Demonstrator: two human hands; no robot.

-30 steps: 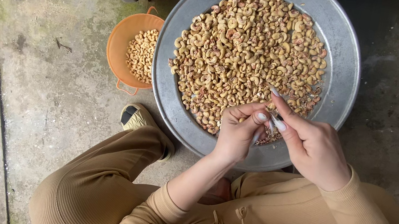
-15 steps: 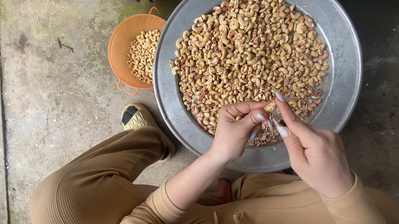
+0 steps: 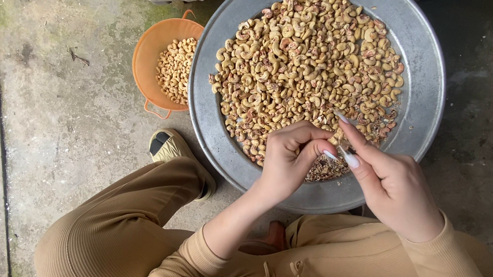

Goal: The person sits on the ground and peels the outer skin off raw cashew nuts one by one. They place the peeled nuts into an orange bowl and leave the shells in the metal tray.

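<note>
One large round metal tray holds a heap of cashew nuts, too many to count. One orange basket holds more nuts. Two hands work over the tray. One shoe shows.

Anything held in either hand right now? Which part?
Left hand is curled around a small item, probably a cashew from the tray, pinched at the fingertips; it is mostly hidden. Right hand meets it with its fingertips; its own grip cannot be told.
</note>
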